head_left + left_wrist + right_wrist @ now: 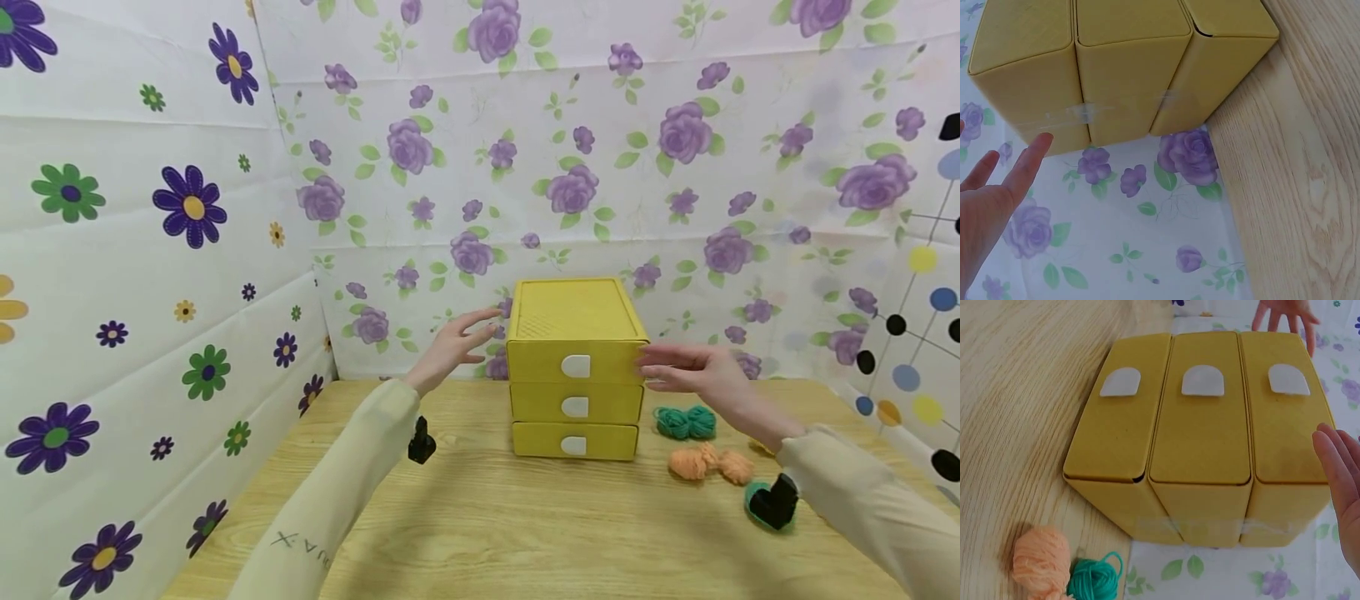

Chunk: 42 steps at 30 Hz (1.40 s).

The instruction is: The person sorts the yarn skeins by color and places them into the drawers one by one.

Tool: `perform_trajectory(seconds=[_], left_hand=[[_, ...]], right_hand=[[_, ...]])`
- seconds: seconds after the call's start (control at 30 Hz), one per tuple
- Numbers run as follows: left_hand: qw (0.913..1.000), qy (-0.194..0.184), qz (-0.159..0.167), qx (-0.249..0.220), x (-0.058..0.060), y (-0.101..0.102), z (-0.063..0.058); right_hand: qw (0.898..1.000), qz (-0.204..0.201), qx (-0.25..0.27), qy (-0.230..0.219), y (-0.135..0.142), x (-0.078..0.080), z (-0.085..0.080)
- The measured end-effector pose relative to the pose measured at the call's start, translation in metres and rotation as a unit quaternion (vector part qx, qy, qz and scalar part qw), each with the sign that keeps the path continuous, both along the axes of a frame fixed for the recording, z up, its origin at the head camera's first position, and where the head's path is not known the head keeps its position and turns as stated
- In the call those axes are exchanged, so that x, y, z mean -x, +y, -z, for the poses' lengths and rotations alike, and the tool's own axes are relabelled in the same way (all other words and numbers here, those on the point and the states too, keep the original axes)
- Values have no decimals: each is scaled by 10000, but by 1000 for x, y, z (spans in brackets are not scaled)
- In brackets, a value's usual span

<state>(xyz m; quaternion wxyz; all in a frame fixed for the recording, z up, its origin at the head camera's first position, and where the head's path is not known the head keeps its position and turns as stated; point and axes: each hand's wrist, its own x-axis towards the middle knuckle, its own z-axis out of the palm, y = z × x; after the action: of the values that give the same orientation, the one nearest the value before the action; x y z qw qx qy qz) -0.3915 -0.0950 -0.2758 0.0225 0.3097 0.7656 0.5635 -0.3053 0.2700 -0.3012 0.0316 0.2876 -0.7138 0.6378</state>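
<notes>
Fingers (pixel 480 317) of the left hand (pixel 448 348) are held loosely spread, with nothing grasped, just beside the left side of a yellow three-drawer box (pixel 577 387). On the box's right, the right hand (pixel 701 377) is held up with its fingers straight and nothing gripped; whether the box is touched by them cannot be told. The box is set upright on a wood-grain desk (pixel 465 533), its three drawers closed, each fitted with a rounded white tab (pixel 576 366). To its right, a teal yarn skein (pixel 686 422) and an orange yarn bundle (pixel 701 462) are laid. Another teal bundle (pixel 755 490) near them is partly hidden by a black wrist camera (pixel 777 504). Behind the box, a white cloth (pixel 465 192) printed with purple roses is hung.
</notes>
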Motion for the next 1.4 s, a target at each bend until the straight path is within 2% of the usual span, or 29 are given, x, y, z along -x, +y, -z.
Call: perform_trajectory(seconds=[0.27,0.7,0.9,1.4], left_hand=[[9999,-58,-83,51,16,10,4],[9986,-425,-296,-145,27,20,7],[9973,-652,-158,-305,32,25,8],[9932,-1024,-185,-518,33,37,11]], right_hand=[[9993,256,-248,104,-19,9,5],[9995,159,-179,-224,-34,17,9],[9992,194,-268,-202,-42,17,9],[9970,463,-460,-406,-51,20,9]])
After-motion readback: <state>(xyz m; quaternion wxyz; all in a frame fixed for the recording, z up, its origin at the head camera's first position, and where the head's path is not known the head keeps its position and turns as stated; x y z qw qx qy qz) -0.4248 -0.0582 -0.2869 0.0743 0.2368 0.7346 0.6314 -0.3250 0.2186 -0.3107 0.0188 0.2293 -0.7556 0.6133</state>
